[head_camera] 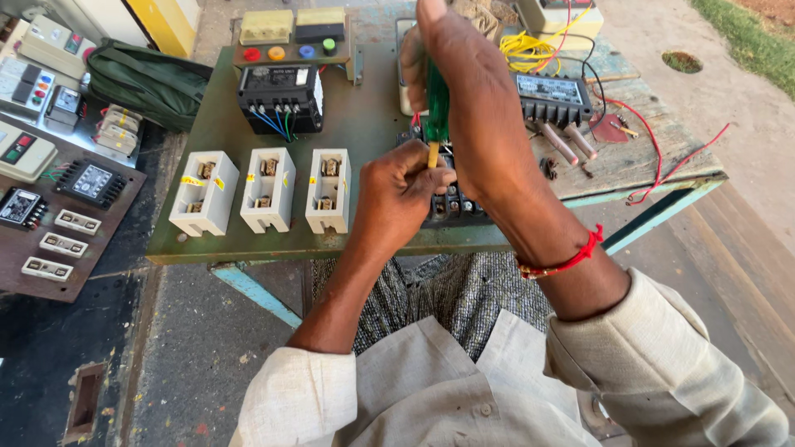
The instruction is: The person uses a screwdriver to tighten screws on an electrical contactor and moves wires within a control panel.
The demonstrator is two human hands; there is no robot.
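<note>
My right hand (464, 91) is wrapped around the green handle of a screwdriver (436, 112), held upright with its tip pointing down. My left hand (397, 194) pinches the yellow shaft near the tip and rests on a black terminal block (455, 207) at the front edge of the green panel (364, 124). The block is mostly hidden under both hands. A red thread bracelet (567, 261) circles my right wrist.
Three white fuse holders (265, 189) stand in a row left of my hands. A black contactor with blue wires (280, 99) and coloured push buttons (286, 52) sit behind them. Another black unit (551, 95), yellow and red wires (654, 149), and a second board of parts (58, 174) lie around.
</note>
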